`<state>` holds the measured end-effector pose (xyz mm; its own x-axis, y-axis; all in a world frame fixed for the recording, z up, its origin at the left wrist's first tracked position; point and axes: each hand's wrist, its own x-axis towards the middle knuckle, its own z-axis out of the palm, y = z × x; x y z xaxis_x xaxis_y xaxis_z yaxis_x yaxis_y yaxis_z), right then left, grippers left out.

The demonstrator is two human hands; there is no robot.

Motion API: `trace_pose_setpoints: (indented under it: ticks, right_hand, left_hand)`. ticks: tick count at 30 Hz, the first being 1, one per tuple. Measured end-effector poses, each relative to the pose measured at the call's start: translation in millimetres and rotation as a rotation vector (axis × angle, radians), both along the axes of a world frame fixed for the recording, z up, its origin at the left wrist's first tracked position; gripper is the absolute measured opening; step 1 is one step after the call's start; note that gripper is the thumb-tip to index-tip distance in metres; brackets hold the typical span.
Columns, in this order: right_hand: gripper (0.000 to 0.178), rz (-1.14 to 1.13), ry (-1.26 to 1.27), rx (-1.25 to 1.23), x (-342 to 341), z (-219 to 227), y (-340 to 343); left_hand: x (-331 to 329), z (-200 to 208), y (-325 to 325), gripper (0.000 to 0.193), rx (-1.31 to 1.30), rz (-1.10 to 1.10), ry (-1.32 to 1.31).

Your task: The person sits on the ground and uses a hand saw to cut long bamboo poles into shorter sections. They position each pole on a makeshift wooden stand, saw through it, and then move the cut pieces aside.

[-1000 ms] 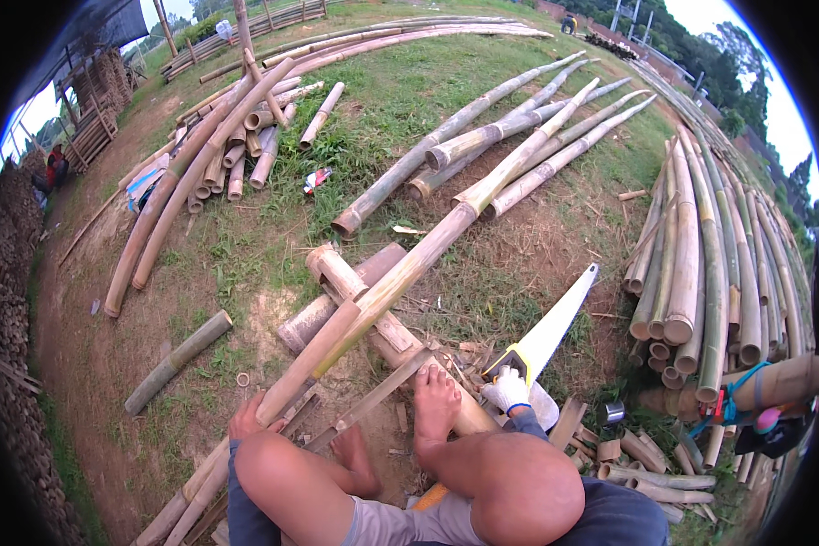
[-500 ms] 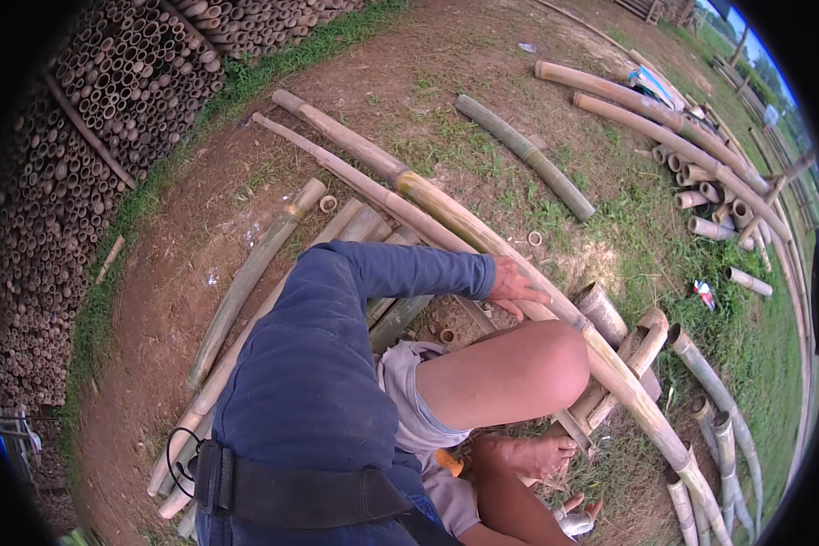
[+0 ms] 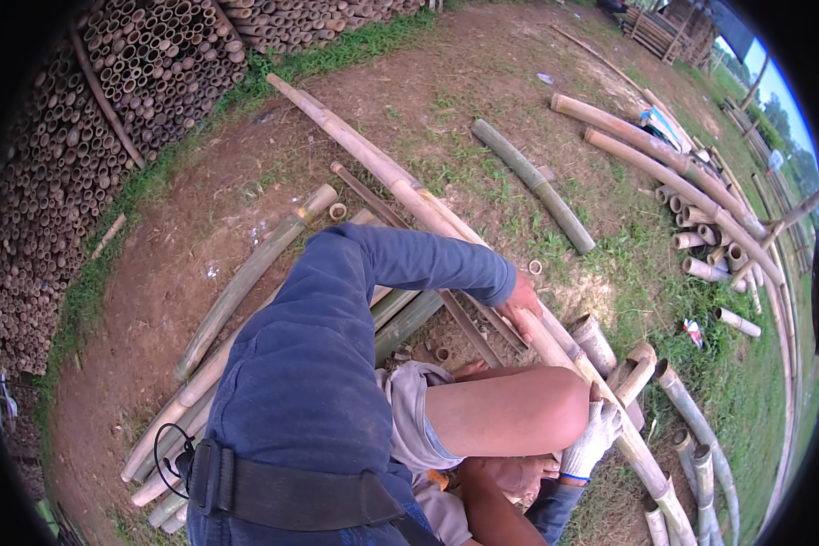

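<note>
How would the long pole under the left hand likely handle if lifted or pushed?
Probably stiff: the pole runs nearly straight well past the left hand. Likely light for its length, if hollow like the open-ended pieces in the stack. Possibly apt to roll when pushed, since its sides look rounded.

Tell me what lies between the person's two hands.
In the head view, a stretch of pale bamboo and the bent knee lie between the left hand and the gloved right hand.

Head cam, wide fisheye; faces down; L hand [image 3: 521, 304], R hand [image 3: 593, 439] close
</note>
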<state>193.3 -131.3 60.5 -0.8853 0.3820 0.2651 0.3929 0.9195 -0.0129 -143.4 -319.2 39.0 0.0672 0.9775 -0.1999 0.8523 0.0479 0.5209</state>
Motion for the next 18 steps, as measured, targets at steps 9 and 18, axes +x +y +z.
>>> trace_pose_setpoints:
  ticks: [9, 18]
  right_hand:
    - [0.062, 0.092, 0.010, 0.080, -55.0, -4.3, 24.0]
    - [0.059, 0.088, -0.057, 0.087, -64.7, -5.7, 59.0]
  left_hand:
    - [-40.1, 4.0, 3.9, 0.081, -0.115, 0.218, -0.047]
    - [-39.8, -33.2, 36.8, 0.078, 0.109, 0.179, 0.090]
